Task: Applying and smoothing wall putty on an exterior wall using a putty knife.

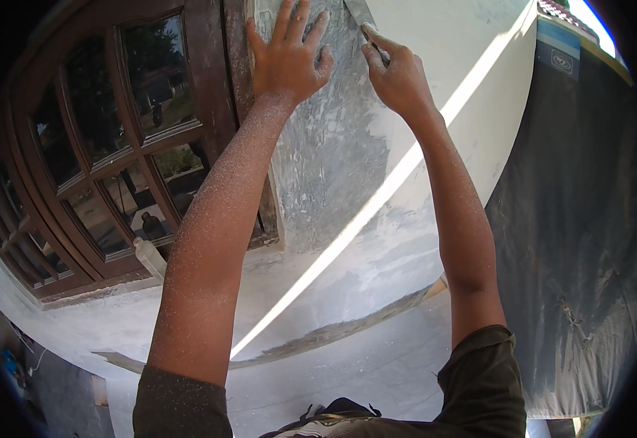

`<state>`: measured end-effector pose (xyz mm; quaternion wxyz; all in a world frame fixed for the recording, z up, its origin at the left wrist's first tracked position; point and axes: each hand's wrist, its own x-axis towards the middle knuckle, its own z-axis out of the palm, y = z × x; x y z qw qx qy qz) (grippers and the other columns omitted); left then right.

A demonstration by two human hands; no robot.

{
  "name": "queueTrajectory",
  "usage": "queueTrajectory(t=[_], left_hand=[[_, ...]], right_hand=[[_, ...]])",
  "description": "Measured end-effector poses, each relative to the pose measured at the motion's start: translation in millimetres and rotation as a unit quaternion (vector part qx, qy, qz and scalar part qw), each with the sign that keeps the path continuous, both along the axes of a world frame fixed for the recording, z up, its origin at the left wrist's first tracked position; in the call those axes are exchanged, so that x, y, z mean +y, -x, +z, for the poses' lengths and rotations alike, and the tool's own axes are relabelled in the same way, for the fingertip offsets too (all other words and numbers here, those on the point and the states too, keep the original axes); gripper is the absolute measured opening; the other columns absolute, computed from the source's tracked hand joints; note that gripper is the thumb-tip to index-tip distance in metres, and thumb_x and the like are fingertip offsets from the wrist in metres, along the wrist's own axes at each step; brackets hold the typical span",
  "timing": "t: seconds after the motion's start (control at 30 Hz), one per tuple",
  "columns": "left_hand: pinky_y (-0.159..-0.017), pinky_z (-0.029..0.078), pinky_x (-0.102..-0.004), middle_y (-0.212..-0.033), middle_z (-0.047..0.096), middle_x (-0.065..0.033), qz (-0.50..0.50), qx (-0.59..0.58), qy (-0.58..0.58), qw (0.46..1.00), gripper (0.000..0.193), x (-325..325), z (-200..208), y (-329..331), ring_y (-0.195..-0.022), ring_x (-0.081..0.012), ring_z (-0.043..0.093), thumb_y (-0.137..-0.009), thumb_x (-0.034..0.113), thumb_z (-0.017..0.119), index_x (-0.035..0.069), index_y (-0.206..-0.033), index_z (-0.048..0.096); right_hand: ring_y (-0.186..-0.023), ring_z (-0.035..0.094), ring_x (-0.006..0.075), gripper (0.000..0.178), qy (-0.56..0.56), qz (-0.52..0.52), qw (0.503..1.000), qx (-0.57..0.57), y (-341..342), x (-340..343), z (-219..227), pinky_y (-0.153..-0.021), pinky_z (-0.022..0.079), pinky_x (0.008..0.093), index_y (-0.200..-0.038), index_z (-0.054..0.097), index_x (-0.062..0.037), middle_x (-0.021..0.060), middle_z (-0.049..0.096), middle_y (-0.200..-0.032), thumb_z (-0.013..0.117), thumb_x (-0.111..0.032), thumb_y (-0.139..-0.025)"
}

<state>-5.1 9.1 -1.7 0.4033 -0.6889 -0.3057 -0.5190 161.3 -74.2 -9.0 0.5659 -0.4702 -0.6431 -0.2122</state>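
My left hand (289, 58) is pressed flat on the wall (333, 160) beside the window frame, its fingers spread. To its right, my right hand (399, 73) is closed round the handle of a scraper (361, 12). The scraper's flat grey blade points up and lies against the wall at the top of the view; part of it is cut off by the edge. Around both hands the wall has a bare, mottled grey patch, with smoother pale coating to the right. White dust speckles both hands and forearms.
A brown wooden window (107, 146) with glass panes fills the left. On its sill stands a pale plastic bottle (150, 257), partly behind my left forearm. A dark sheet (567, 241) hangs on the right. Below the wall runs a light tiled floor (377, 365). A sunlight stripe crosses the wall.
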Motion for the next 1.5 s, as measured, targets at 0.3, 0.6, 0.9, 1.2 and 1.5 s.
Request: queueTrajectory(t=[0.3, 0.6, 0.9, 1.2, 1.5], left_hand=[[-0.119, 0.019, -0.0677, -0.164, 0.033, -0.0082, -0.006, -0.002, 0.000, 1.000, 0.060, 2, -1, 0, -0.156, -0.0244, 0.021, -0.087, 0.033, 0.065, 0.013, -0.143, 0.058], [-0.117, 0.021, -0.0677, -0.164, 0.034, -0.0083, -0.034, -0.010, -0.017, 0.999, 0.060, 7, -1, -1, -0.155, -0.0251, 0.023, -0.086, 0.031, 0.066, 0.013, -0.143, 0.058], [-0.116, 0.024, -0.0670, -0.164, 0.034, -0.0085, -0.118, -0.028, -0.108, 0.987, 0.060, 20, -1, -8, -0.155, -0.0258, 0.024, -0.085, 0.029, 0.066, 0.013, -0.142, 0.059], [-0.116, 0.022, -0.0687, -0.163, 0.036, -0.0088, -0.011, -0.005, 0.007, 1.000, 0.060, 2, -2, 3, -0.155, -0.0256, 0.024, -0.085, 0.031, 0.066, 0.013, -0.142, 0.058], [-0.118, 0.019, -0.0692, -0.162, 0.036, -0.0092, -0.027, -0.007, -0.010, 1.000, 0.060, 7, -2, 1, -0.155, -0.0256, 0.024, -0.086, 0.031, 0.064, 0.014, -0.143, 0.057]], right_hand=[[-0.071, 0.072, 0.0363, 0.039, -0.031, 0.006, 0.999, -0.019, -6, 6, -11, -0.078, 0.057, 0.0440, -0.136, 0.065, -0.0080, 0.0287, 0.073, -0.097, 0.061, -0.017, -0.099], [-0.070, 0.072, 0.0358, 0.037, -0.028, 0.006, 1.000, -0.006, -6, 9, -10, -0.077, 0.057, 0.0428, -0.134, 0.067, -0.0089, 0.0280, 0.073, -0.097, 0.062, -0.019, -0.100], [-0.078, 0.074, 0.0380, 0.037, -0.045, -0.017, 0.998, -0.035, -11, 12, -16, -0.081, 0.058, 0.0431, -0.135, 0.066, -0.0068, 0.0268, 0.074, -0.099, 0.061, -0.018, -0.099], [-0.080, 0.074, 0.0409, 0.038, -0.044, -0.010, 0.998, -0.034, 2, 2, -24, -0.082, 0.057, 0.0450, -0.136, 0.065, -0.0083, 0.0298, 0.072, -0.100, 0.059, -0.016, -0.099], [-0.085, 0.072, 0.0463, 0.038, 0.008, -0.001, 1.000, 0.010, 14, -4, -34, -0.084, 0.056, 0.0486, -0.135, 0.065, -0.0058, 0.0311, 0.071, -0.098, 0.058, -0.015, -0.099]])
